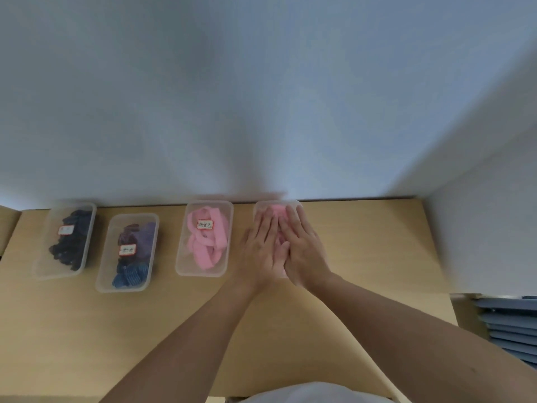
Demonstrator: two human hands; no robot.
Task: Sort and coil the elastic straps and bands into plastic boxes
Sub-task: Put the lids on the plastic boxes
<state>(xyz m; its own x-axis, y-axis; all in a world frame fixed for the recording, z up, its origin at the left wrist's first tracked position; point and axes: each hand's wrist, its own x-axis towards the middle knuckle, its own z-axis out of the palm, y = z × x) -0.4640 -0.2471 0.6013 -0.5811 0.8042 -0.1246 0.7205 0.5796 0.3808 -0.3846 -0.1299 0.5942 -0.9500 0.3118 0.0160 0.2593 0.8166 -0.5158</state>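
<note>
Four clear plastic boxes stand in a row along the wall on a wooden table (363, 242). The far-left box (43, 266) holds dark navy bands and carries a label. The second box (128, 286) holds purple and blue bands. The third box (203, 270) holds coiled pink straps under a labelled lid. My left hand (261, 245) and my right hand (302, 245) lie flat, fingers spread, side by side on top of the fourth box (261, 206), which holds pink bands (277, 212). Both palms press on its top and hide most of it.
A pale wall rises right behind the boxes, and a second wall closes off the right side. Blue slatted panels (505, 324) sit low at the right, beyond the table's edge. Bare wood lies between the boxes and my body.
</note>
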